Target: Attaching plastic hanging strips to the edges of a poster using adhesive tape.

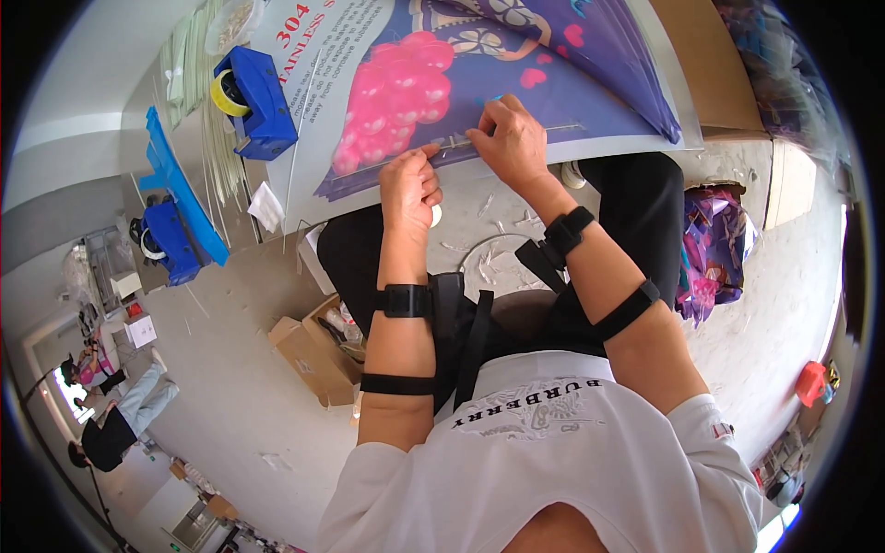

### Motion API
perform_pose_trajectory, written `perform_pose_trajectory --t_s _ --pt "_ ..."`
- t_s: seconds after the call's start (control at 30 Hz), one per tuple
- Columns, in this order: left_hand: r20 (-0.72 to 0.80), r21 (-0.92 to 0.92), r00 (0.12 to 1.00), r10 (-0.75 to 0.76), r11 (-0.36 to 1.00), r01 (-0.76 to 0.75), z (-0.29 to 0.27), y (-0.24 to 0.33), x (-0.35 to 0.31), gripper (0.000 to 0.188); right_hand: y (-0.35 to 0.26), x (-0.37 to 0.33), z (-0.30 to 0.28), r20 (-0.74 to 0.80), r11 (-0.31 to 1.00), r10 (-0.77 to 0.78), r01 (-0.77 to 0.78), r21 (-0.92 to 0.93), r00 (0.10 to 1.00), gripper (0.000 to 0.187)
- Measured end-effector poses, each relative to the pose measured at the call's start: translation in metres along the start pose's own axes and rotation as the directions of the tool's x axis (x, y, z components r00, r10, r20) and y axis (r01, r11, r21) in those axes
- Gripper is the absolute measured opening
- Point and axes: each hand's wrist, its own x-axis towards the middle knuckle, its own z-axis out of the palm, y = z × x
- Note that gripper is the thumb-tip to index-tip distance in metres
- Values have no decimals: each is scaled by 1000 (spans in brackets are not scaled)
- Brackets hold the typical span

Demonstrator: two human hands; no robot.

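Glossy purple printed sheet point(553, 83), flat and rectangular with pink balloon shapes, lies on the table point(198, 157) before the person, its near edge pinched by the closed right hand point(509, 140) and the curled left hand point(408, 187) along a thin straight rod point(544, 129).

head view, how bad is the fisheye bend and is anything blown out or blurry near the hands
In the head view, the table edge and the printed sheet curve strongly toward the black rim; the left hand and right hand at the sheet's near edge are sharp and evenly lit; the only blown-out patch is the doorway at far left, behind small, soft figures.
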Motion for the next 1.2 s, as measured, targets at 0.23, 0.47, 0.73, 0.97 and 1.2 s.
perform_pose_trajectory --t_s 0.23,0.47,0.73,0.97,1.2 --pt "-23 19 997 77 997 -76 1 -7 -3 20 -7 -9 12 32 991 -135 134 29 990 21" --pt "-48 92 991 126 988 -121 4 -6 -4 18 -11 -8 13 61 993 -104 106 -43 993 26" --pt "-75 236 971 228 950 -205 5 -12 0 17 -13 -5 16 55 989 -93 99 -112 994 29" --pt "5 606 800 600 635 -479 -3 -27 13 20 -16 -3 17 67 987 -93 101 -125 993 30" --pt "141 877 585 799 172 -448 -2 -28 -8 43 12 -19 5 52 963 -138 122 240 989 28"
